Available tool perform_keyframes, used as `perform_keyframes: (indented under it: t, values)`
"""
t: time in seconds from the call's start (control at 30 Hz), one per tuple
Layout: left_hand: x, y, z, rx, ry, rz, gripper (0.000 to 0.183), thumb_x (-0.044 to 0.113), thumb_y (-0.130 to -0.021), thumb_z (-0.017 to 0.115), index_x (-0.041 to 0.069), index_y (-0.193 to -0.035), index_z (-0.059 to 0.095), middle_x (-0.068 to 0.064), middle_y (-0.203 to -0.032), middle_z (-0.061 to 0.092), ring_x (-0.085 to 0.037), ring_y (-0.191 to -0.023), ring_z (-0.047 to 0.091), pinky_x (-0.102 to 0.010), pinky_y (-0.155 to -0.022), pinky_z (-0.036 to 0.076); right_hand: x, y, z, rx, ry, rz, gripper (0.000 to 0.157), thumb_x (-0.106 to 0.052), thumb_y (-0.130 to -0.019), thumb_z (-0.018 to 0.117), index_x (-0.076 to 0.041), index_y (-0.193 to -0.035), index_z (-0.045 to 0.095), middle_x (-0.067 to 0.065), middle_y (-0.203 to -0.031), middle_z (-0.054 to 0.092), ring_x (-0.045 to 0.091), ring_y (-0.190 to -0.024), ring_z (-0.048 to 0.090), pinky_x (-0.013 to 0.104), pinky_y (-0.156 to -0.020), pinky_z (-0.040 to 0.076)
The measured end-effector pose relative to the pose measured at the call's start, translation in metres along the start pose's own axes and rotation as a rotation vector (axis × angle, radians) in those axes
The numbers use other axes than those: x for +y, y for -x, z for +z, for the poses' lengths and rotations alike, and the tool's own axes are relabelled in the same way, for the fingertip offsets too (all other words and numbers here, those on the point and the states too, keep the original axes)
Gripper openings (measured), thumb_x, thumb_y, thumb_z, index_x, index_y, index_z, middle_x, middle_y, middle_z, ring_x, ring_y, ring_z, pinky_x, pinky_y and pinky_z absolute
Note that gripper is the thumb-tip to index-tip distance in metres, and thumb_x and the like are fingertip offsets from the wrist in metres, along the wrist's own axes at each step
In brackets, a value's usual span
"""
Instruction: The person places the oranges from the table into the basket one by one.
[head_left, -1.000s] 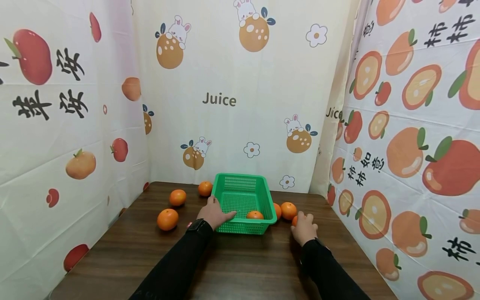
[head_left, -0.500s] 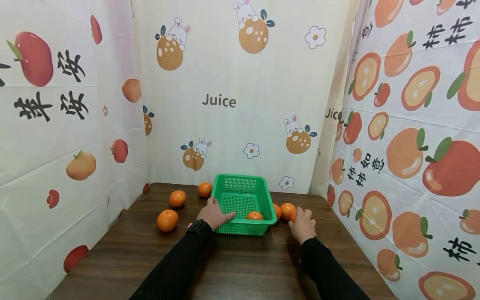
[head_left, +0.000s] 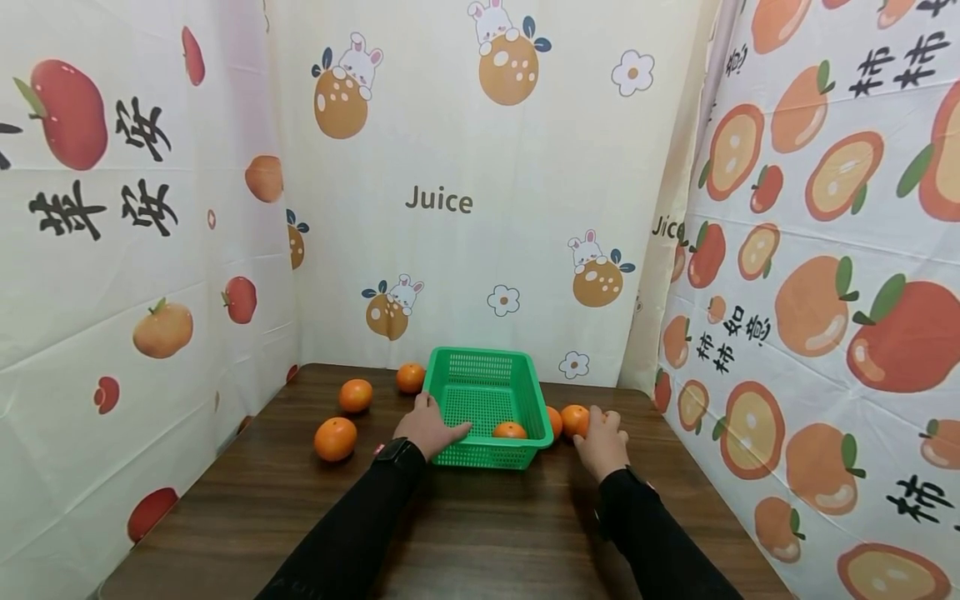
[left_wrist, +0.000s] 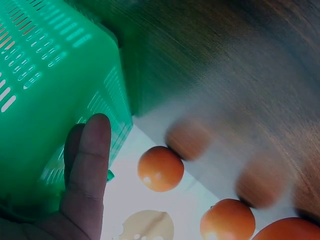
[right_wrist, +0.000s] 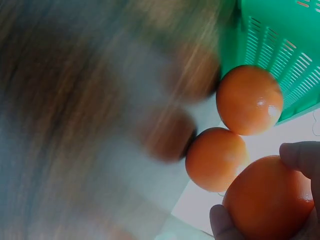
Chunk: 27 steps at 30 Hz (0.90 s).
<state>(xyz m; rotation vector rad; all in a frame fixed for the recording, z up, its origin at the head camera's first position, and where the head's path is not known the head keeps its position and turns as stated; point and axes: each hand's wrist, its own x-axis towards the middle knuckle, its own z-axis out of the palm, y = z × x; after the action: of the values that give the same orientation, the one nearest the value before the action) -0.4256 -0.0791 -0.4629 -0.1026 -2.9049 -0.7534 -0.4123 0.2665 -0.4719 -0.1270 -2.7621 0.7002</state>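
A green plastic basket (head_left: 491,454) stands on the table with one orange (head_left: 510,430) inside, near its front right corner. My left hand (head_left: 429,428) holds the basket at its front left corner, thumb over the rim and fingers along the outer side wall. To the right of the basket, my right hand (head_left: 602,446) grips an orange (right_wrist: 270,200) between thumb and fingers; the hand mostly covers this fruit in the head view. Two more oranges lie between that hand and the basket: one (right_wrist: 250,100) beside the basket wall, another (right_wrist: 217,159) next to the held one.
Left of the basket, three oranges lie on the wooden table (head_left: 480,533): one near (head_left: 335,439), one farther back (head_left: 356,396), and one by the back edge (head_left: 411,377). Printed fruit curtains enclose the table at the back and both sides.
My right hand has moved slightly left and away from me, carrying its orange toward the neighbouring ones. My left hand and the basket have stayed in place.
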Motion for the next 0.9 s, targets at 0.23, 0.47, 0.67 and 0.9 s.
perform_keyframes:
  t: [0.23, 0.47, 0.67, 0.9]
  values:
    - [-0.001, -0.001, 0.002, -0.001, 0.005, 0.009, 0.112, 0.08, -0.087, 0.064, -0.004, -0.158, 0.045, -0.023, -0.168, 0.035, -0.037, -0.119, 0.068, -0.05, -0.104, 0.056, -0.004, 0.0, -0.005, -0.007, -0.02, 0.011, 0.07, -0.023, -0.103, 0.068, -0.002, -0.16, 0.034, 0.035, -0.154, 0.027, 0.059, -0.118, 0.044, 0.064, -0.098, 0.045]
    - [0.0, 0.001, 0.0, -0.002, 0.018, 0.003, 0.111, 0.079, -0.088, 0.064, -0.004, -0.158, 0.044, -0.023, -0.168, 0.034, -0.038, -0.121, 0.067, -0.051, -0.106, 0.055, -0.015, 0.0, -0.011, -0.003, -0.055, 0.01, 0.072, -0.025, -0.104, 0.068, -0.003, -0.162, 0.033, 0.035, -0.158, 0.025, 0.059, -0.121, 0.044, 0.066, -0.1, 0.046]
    - [0.001, 0.003, -0.001, -0.001, 0.02, 0.01, 0.111, 0.078, -0.088, 0.065, -0.005, -0.158, 0.045, -0.023, -0.169, 0.033, -0.039, -0.122, 0.066, -0.052, -0.106, 0.055, -0.023, -0.001, -0.012, 0.025, -0.064, -0.02, 0.072, -0.025, -0.104, 0.068, -0.004, -0.163, 0.033, 0.033, -0.159, 0.026, 0.06, -0.124, 0.044, 0.066, -0.102, 0.046]
    - [0.001, 0.004, 0.0, 0.007, 0.016, 0.02, 0.109, 0.077, -0.088, 0.065, -0.005, -0.157, 0.046, -0.024, -0.168, 0.035, -0.039, -0.12, 0.067, -0.051, -0.104, 0.056, -0.031, 0.0, -0.014, 0.041, -0.074, -0.042, 0.073, -0.025, -0.104, 0.067, -0.005, -0.164, 0.032, 0.031, -0.16, 0.024, 0.06, -0.126, 0.043, 0.068, -0.103, 0.045]
